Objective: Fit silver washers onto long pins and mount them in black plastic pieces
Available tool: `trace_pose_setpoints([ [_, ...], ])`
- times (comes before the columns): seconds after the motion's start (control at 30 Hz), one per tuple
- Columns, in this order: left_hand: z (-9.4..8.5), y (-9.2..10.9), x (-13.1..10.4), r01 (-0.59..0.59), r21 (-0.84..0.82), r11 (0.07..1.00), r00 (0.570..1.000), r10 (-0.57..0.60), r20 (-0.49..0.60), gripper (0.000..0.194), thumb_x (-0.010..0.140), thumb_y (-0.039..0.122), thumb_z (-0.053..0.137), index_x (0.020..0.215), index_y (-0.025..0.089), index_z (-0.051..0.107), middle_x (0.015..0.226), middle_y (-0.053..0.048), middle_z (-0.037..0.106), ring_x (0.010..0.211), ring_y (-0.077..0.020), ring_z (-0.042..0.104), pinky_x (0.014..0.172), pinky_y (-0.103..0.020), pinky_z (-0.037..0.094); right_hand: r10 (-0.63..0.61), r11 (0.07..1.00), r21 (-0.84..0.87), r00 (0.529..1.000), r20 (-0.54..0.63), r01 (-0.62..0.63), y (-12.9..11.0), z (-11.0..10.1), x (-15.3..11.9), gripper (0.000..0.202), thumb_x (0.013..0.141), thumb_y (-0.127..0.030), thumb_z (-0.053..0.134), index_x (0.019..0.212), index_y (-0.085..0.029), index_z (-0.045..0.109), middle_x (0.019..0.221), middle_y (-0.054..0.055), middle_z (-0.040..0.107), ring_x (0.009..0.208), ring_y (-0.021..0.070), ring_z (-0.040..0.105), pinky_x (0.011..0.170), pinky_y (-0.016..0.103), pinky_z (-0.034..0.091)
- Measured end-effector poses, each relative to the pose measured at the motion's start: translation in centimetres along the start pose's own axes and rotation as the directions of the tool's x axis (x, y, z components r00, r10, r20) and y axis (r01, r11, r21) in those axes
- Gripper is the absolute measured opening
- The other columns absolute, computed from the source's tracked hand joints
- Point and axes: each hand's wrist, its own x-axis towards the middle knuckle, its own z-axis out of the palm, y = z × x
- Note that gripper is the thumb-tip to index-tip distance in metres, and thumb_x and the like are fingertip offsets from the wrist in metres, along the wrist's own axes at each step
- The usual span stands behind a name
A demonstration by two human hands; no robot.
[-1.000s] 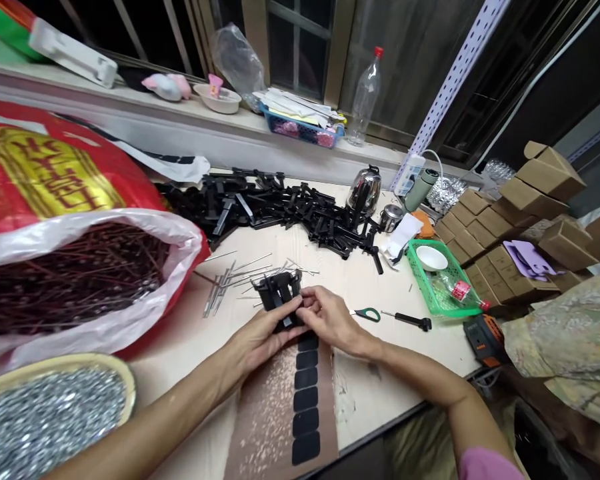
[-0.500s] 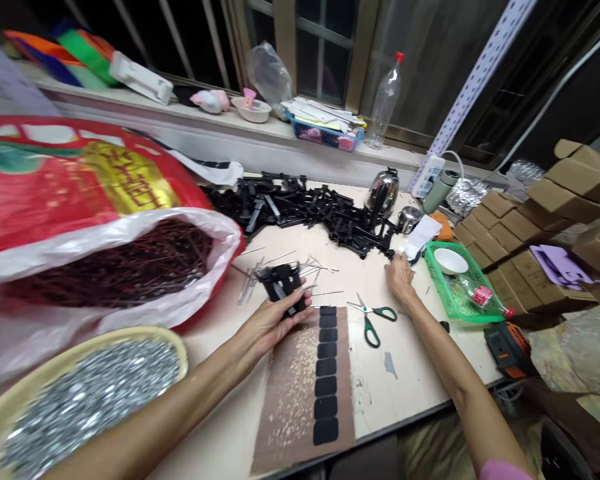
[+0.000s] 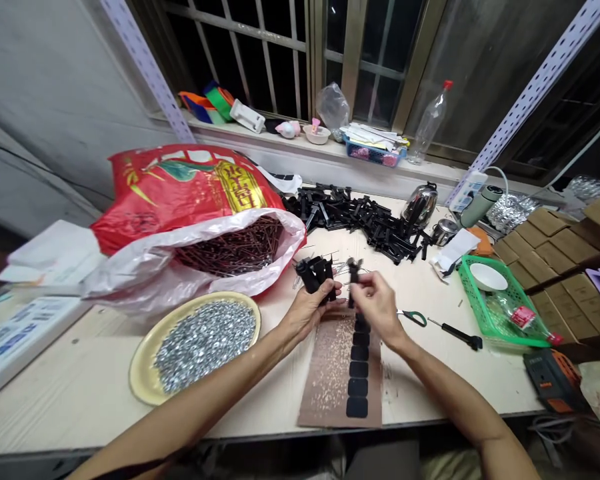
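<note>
Several black plastic pieces (image 3: 310,273) stand bunched in my left hand (image 3: 313,307), whose fingers are wrapped round them. Close beside it, my right hand (image 3: 377,303) pinches a single black plastic piece (image 3: 353,283) upright; it is a little blurred. Below both hands lies a brown sheet (image 3: 325,393) with a column of black rounded pads (image 3: 359,370) and pale flecks. Thin metal pins (image 3: 341,268) are scattered behind the hands. Green-handled scissors (image 3: 414,317) are partly hidden by my right hand. A heap of similar black pieces (image 3: 365,220) spreads along the back of the table.
A red sack (image 3: 190,193) full of thin dark rods lies open at left. In front is a yellow bowl (image 3: 139,370) of small silvery parts. At right are a black-handled tool (image 3: 460,335), a green basket (image 3: 467,293), a metal kettle (image 3: 420,207) and cardboard boxes (image 3: 560,250).
My right hand has come back from beside the white paper, moving left toward my left hand, with a black piece in it. The view has shifted left, showing more of the table there.
</note>
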Motion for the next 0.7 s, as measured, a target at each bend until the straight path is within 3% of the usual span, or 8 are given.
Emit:
trace_pose_setpoints([
  [0.1,-0.5,0.1,-0.6,-0.031,0.023,0.999,0.997,0.029,0.065,0.053,0.044,0.032,0.09,0.087,0.013,0.066,0.079,-0.003,0.069,0.08,-0.0198,0.066,0.07,-0.029,0.055,-0.134,0.989,-0.053,0.988,0.074,0.138,-1.0,3.5,-1.2,0.012,0.08,-0.027,0.054,0.086,-0.018,0.057,0.076,0.001,0.06,0.063,0.0126,0.058,0.059,0.026,0.05],
  [0.17,-1.2,0.4,-0.8,-0.067,0.073,0.995,0.996,0.062,0.068,0.055,0.04,0.03,0.09,0.088,0.013,0.067,0.08,-0.003,0.07,0.081,-0.0198,0.066,0.073,-0.029,0.053,-0.26,0.954,-0.106,0.951,0.167,0.28,-1.0,3.9,-1.2,0.013,0.079,-0.02,0.053,0.089,-0.018,0.06,0.084,0.003,0.061,0.075,0.0143,0.06,0.069,0.027,0.051],
  [0.23,-2.1,0.8,-0.9,-0.11,0.174,0.979,0.994,0.104,0.043,0.048,0.042,0.027,0.089,0.083,0.013,0.068,0.076,-0.002,0.07,0.076,-0.0178,0.065,0.072,-0.029,0.052,-0.324,0.926,-0.093,0.894,0.309,0.367,-0.8,2.9,-0.4,0.02,0.081,-0.02,0.051,0.097,-0.018,0.063,0.09,0.005,0.062,0.082,0.0149,0.061,0.073,0.028,0.051],
  [0.3,-2.9,1.2,-0.9,-0.141,0.295,0.945,0.989,0.151,-0.009,0.037,0.045,0.026,0.086,0.074,0.013,0.068,0.071,-0.002,0.069,0.069,-0.0162,0.063,0.069,-0.028,0.052,-0.274,0.929,-0.136,0.886,0.374,0.345,-0.3,1.1,1.4,0.027,0.087,-0.024,0.047,0.107,-0.017,0.062,0.097,0.006,0.062,0.081,0.014,0.063,0.071,0.027,0.051],
  [0.37,-3.5,1.4,-1.1,-0.161,0.379,0.911,0.978,0.198,-0.06,0.03,0.048,0.026,0.085,0.069,0.014,0.067,0.068,-0.002,0.068,0.065,-0.0155,0.061,0.066,-0.028,0.051,-0.131,0.89,-0.386,0.946,0.296,0.244,0.2,-0.6,3.8,0.032,0.092,-0.024,0.04,0.115,-0.016,0.06,0.107,0.009,0.06,0.083,0.0137,0.063,0.073,0.027,0.051],
  [0.47,-3.8,1.6,-1.5,-0.184,0.424,0.887,0.967,0.241,-0.086,0.028,0.048,0.025,0.083,0.069,0.014,0.067,0.069,-0.002,0.069,0.066,-0.0166,0.062,0.07,-0.031,0.052,0.068,0.612,-0.788,0.988,0.14,0.07,1.5,-1.9,6.9,0.026,0.09,-0.015,0.044,0.104,-0.012,0.066,0.108,0.014,0.061,0.094,0.0203,0.061,0.079,0.03,0.047],
  [0.53,-3.8,1.6,-2.0,-0.183,0.442,0.878,0.966,0.243,-0.084,0.029,0.048,0.023,0.083,0.072,0.015,0.068,0.074,-0.003,0.071,0.071,-0.0182,0.064,0.076,-0.033,0.052,0.132,0.519,-0.854,0.984,0.116,0.031,2.4,-1.6,7.8,0.024,0.085,-0.007,0.046,0.095,-0.01,0.067,0.105,0.017,0.063,0.097,0.0238,0.059,0.08,0.032,0.045],
  [0.7,-4.2,1.9,-3.1,-0.189,0.468,0.863,0.967,0.248,-0.066,0.029,0.049,0.021,0.082,0.075,0.016,0.069,0.081,-0.005,0.073,0.081,-0.0211,0.067,0.086,-0.036,0.051,0.138,0.472,-0.881,0.983,0.121,0.042,2.9,-1.0,7.9,0.032,0.086,-0.001,0.039,0.101,-0.012,0.065,0.109,0.017,0.062,0.1,0.0242,0.057,0.08,0.032,0.042],
])
